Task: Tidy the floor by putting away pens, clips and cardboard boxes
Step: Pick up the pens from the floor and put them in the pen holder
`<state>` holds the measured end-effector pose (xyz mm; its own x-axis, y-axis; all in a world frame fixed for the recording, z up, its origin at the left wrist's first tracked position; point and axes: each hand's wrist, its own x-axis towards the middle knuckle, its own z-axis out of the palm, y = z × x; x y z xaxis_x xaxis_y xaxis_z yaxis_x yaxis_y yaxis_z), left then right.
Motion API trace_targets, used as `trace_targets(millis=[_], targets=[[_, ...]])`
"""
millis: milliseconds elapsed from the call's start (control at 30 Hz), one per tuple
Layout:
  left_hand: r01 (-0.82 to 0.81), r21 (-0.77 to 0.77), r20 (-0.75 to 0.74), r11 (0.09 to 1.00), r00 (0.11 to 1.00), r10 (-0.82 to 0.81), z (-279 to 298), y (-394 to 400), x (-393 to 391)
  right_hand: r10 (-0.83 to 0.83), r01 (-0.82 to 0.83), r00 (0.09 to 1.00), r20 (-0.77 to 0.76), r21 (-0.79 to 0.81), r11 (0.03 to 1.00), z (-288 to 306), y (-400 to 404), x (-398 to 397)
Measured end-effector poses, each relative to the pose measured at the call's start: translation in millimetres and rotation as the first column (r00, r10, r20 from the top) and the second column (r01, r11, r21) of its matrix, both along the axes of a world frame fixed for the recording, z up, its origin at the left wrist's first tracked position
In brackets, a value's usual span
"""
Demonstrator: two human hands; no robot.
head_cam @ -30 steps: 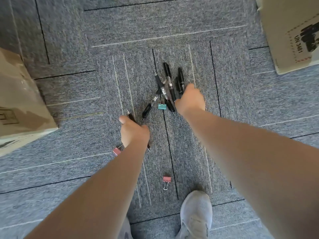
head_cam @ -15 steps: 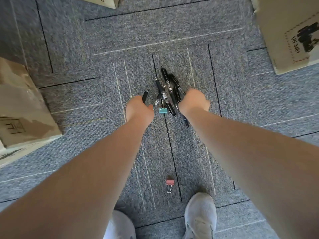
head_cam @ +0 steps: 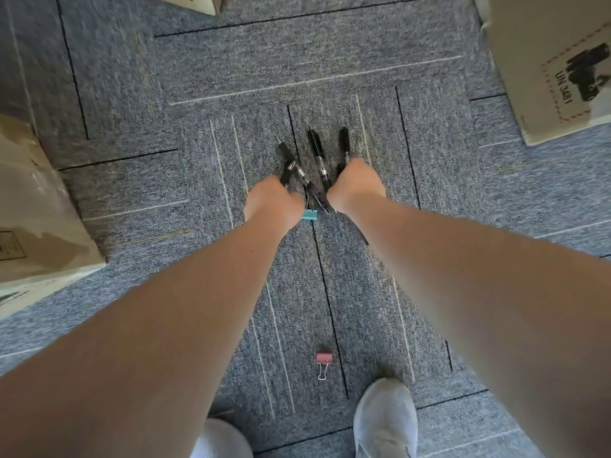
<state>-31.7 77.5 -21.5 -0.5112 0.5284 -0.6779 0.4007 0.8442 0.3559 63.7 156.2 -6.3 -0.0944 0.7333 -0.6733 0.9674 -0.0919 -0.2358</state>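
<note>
Several black pens (head_cam: 315, 147) lie bunched on the grey carpet between my hands. My left hand (head_cam: 272, 201) is fisted at the pile's left side, and a black pen (head_cam: 287, 166) sticks out from its top. My right hand (head_cam: 357, 186) is closed at the pile's right side on black pens; one (head_cam: 344, 140) points away from it and a tip shows under the wrist. A teal binder clip (head_cam: 309, 214) lies between my wrists, touching the pens. A pink binder clip (head_cam: 324, 358) lies alone nearer my feet.
Cardboard boxes stand around the spot: one at the left (head_cam: 39, 233), one at the upper right (head_cam: 555, 67), and a corner of another at the top (head_cam: 195, 3). My grey shoes (head_cam: 385, 421) are at the bottom edge, close to the pink clip.
My left hand has travelled up and right, carrying a pen, to the pen pile. The right hand stayed at the pile and the pens there have shifted into a straighter bunch.
</note>
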Motion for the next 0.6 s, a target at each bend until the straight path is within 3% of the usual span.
trace_targets(millis=[200, 300, 400, 600], targets=[[-0.119, -0.005, 0.122, 0.993, 0.985, 0.119, 5.0, -4.4, -1.9, -0.262, 0.249, 0.956, -0.135, -0.104, 0.963, 2.5, 4.2, -2.3], [-0.226, 0.030, 0.081, 0.974, 0.972, 0.222, 5.2, 2.7, -7.8, -0.341, 0.333, 0.905, -0.252, -0.077, 0.940, 5.5, 5.9, -0.3], [-0.324, 0.099, 0.113, 0.941, 0.943, 0.312, 2.0, 18.4, -7.6, -0.316, 0.325, 0.890, -0.328, -0.029, 0.945, 6.6, 8.4, -2.1], [-0.246, 0.055, 0.059, 0.968, 0.968, 0.242, -0.9, 49.8, 1.8, -0.204, 0.207, 0.934, -0.292, -0.023, 0.978, -7.6, 16.5, -11.0]])
